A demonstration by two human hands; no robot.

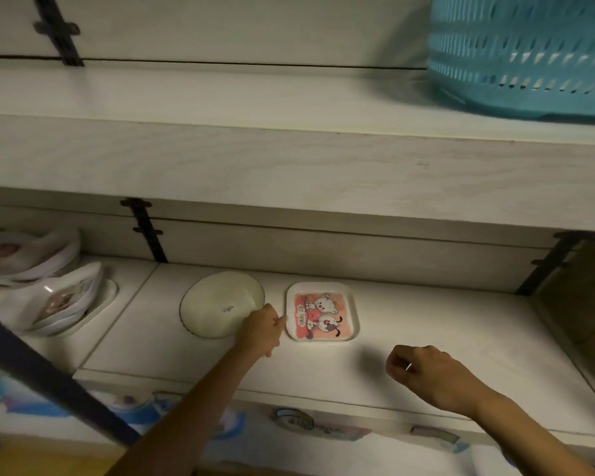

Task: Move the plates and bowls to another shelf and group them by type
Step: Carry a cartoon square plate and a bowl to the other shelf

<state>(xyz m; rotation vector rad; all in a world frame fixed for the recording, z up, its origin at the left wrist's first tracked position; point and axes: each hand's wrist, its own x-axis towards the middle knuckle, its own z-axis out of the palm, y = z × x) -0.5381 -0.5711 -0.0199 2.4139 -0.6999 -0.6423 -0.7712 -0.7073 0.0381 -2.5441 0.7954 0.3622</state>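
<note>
A round cream plate (220,304) lies flat on the lower shelf (426,324). Right of it lies a square plate (323,312) with a pink cartoon picture. My left hand (263,329) reaches between the two, its fingers at the round plate's right rim and close to the square plate's left edge; whether it grips either I cannot tell. My right hand (423,372) rests loosely curled on the shelf's front part, holding nothing. At the far left, several white bowls and plates (49,293) lean stacked in a tilted pile.
The upper shelf (289,159) overhangs the lower one and carries a teal perforated basket (529,53) at the right. Black brackets (148,231) stand at the back wall. A dark bar (49,379) crosses the lower left. Stickers line the shelf's front face.
</note>
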